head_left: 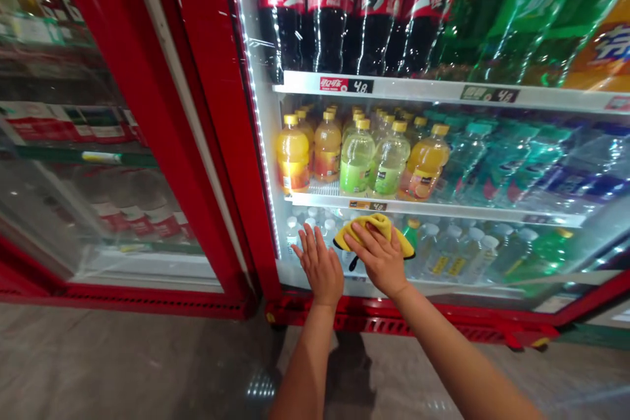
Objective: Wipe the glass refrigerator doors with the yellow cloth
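Under my right hand is a yellow cleaning cloth with dark edging, bunched at the top and pressed toward the glass door of a red drinks fridge. My right fingers lie bent over the cloth and grip it. Just to its left, my left hand is open, fingers stretched upward and holding nothing; it lies at or close to the glass, and contact is hard to tell. A small dark loop hangs from the cloth. Behind both hands, the lowest shelf holds several clear bottles.
Juice bottles fill the middle shelf, and large cola bottles stand above. The red door frame separates this fridge from another fridge at left. Below is a red vented base over a grey floor.
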### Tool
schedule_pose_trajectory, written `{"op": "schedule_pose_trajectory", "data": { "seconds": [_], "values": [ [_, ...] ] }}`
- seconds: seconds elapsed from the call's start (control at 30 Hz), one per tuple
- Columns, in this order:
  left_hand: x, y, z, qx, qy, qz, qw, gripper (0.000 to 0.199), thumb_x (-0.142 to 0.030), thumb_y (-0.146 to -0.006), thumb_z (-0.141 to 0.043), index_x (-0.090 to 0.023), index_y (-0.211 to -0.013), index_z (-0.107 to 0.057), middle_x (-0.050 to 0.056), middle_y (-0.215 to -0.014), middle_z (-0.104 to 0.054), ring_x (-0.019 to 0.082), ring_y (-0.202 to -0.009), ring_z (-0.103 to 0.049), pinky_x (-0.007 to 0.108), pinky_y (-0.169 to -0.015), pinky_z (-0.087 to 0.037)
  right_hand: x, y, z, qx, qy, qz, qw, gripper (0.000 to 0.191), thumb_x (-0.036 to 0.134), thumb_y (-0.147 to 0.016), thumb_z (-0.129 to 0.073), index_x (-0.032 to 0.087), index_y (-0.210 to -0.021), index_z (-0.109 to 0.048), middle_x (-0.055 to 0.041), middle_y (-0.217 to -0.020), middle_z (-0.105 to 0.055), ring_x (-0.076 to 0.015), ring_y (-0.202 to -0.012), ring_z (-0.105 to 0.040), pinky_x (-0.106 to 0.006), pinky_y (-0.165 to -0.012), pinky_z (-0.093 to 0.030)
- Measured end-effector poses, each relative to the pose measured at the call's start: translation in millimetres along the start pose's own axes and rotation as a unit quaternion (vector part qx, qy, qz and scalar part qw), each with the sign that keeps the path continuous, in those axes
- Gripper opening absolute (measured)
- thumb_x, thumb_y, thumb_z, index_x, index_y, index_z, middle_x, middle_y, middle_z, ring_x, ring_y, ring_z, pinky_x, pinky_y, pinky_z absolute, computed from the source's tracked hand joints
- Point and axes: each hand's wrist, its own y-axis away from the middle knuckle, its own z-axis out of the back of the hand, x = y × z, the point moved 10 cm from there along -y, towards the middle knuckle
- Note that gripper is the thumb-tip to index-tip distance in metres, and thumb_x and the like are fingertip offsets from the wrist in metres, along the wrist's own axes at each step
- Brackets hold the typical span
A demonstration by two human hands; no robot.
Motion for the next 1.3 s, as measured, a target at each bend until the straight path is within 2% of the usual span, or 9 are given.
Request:
{"op": "schedule_pose_trajectory", "data": {
  "seconds": [0.1,0.23,0.47,0.6,0.73,0.83,0.97,1.2,1.3],
  "values": [
    [-13.2,2.1,-7.6,0.003,-0.002,-0.014,1.000,0.076,-0.013,-0.100,-0.044,-0.020,-0.165,-0.004,0.014,-0.171,-0.011,0.027,-0.158,-0.005,0.059,-0.128,-0.007,-37.8,29.9,15.3,0.029,-0.008,-0.028,0.999,0.055,0.009,-0.098,-0.047,0.040,-0.143,-0.057,0.0006,-0.146,-0.062,-0.0209,-0.140,-0.051,-0.051,-0.127,-0.018],
    [-36.9,3.5,-15.6,0.008,0.001,-0.055,0.998,0.079,-0.011,-0.097,-0.048,-0.019,-0.165,-0.007,0.014,-0.171,-0.011,0.027,-0.158,-0.005,0.058,-0.129,-0.007,-84.3,42.7,45.9,-0.061,0.002,-0.129,0.990,0.067,0.005,-0.095,-0.044,0.038,-0.154,-0.043,-0.0032,-0.163,-0.040,-0.0294,-0.154,-0.031,-0.059,-0.120,-0.032],
    [-58.4,9.7,-25.9,0.007,0.002,-0.085,0.996,0.082,-0.010,-0.095,-0.051,-0.018,-0.164,-0.008,0.017,-0.171,-0.009,0.030,-0.158,-0.008,0.061,-0.127,-0.012,-65.9,72.4,9.7,0.052,0.027,-0.080,0.995,0.069,0.004,-0.094,-0.047,0.041,-0.152,-0.045,-0.0016,-0.156,-0.051,-0.0252,-0.148,-0.042,-0.057,-0.126,-0.019],
    [-66.2,15.1,-33.0,0.015,-0.001,-0.103,0.995,0.085,-0.009,-0.092,-0.054,-0.018,-0.164,-0.010,0.018,-0.170,-0.011,0.031,-0.158,-0.009,0.061,-0.127,-0.013,-102.7,100.8,35.8,-0.024,0.046,-0.122,0.991,0.083,-0.001,-0.089,-0.047,0.041,-0.159,-0.031,-0.0029,-0.167,-0.033,-0.0299,-0.153,-0.032,-0.057,-0.122,-0.031],
    [-81.3,17.5,-37.9,0.012,0.007,-0.119,0.993,0.086,-0.009,-0.091,-0.056,-0.018,-0.164,-0.012,0.017,-0.170,-0.013,0.031,-0.158,-0.009,0.059,-0.128,-0.011,-123.9,80.6,47.3,-0.066,0.032,-0.219,0.973,0.088,-0.001,-0.087,-0.044,0.038,-0.163,-0.019,-0.0051,-0.173,-0.008,-0.0379,-0.158,-0.008,-0.068,-0.119,-0.029],
    [-93.3,19.1,-43.5,0.021,0.012,-0.129,0.991,0.084,-0.011,-0.092,-0.057,-0.019,-0.164,-0.015,0.015,-0.170,-0.014,0.031,-0.158,-0.009,0.059,-0.128,-0.011,-110.9,68.5,31.7,-0.001,0.031,-0.187,0.982,0.082,0.002,-0.091,-0.047,0.039,-0.161,-0.026,-0.0045,-0.171,-0.021,-0.0340,-0.157,-0.016,-0.065,-0.121,-0.027],
    [-102.4,23.0,-49.1,0.031,-0.001,-0.154,0.988,0.085,-0.012,-0.091,-0.059,-0.019,-0.164,-0.016,0.016,-0.170,-0.014,0.031,-0.158,-0.009,0.058,-0.128,-0.010,-116.9,108.6,28.6,0.054,0.056,-0.104,0.992,0.077,0.000,-0.091,-0.047,0.043,-0.155,-0.039,-0.0017,-0.161,-0.044,-0.0257,-0.152,-0.034,-0.057,-0.124,-0.026],
    [-107.4,27.6,-53.5,0.042,-0.022,-0.183,0.982,0.085,-0.013,-0.091,-0.059,-0.020,-0.164,-0.015,0.015,-0.169,-0.015,0.031,-0.157,-0.012,0.059,-0.128,-0.012,-171.5,127.3,58.1,-0.041,0.067,-0.230,0.970,0.090,-0.003,-0.086,-0.044,0.038,-0.163,-0.019,-0.0057,-0.173,-0.009,-0.0365,-0.158,-0.008,-0.067,-0.117,-0.034],
    [-114.0,31.3,-58.4,0.052,-0.023,-0.197,0.979,0.085,-0.012,-0.092,-0.058,-0.022,-0.164,-0.014,0.014,-0.169,-0.014,0.031,-0.157,-0.013,0.059,-0.128,-0.012,-159.8,115.4,45.8,-0.002,0.055,-0.204,0.978,0.083,-0.001,-0.088,-0.045,0.039,-0.159,-0.031,-0.0045,-0.171,-0.021,-0.0334,-0.158,-0.015,-0.064,-0.118,-0.033]
  ]
}}
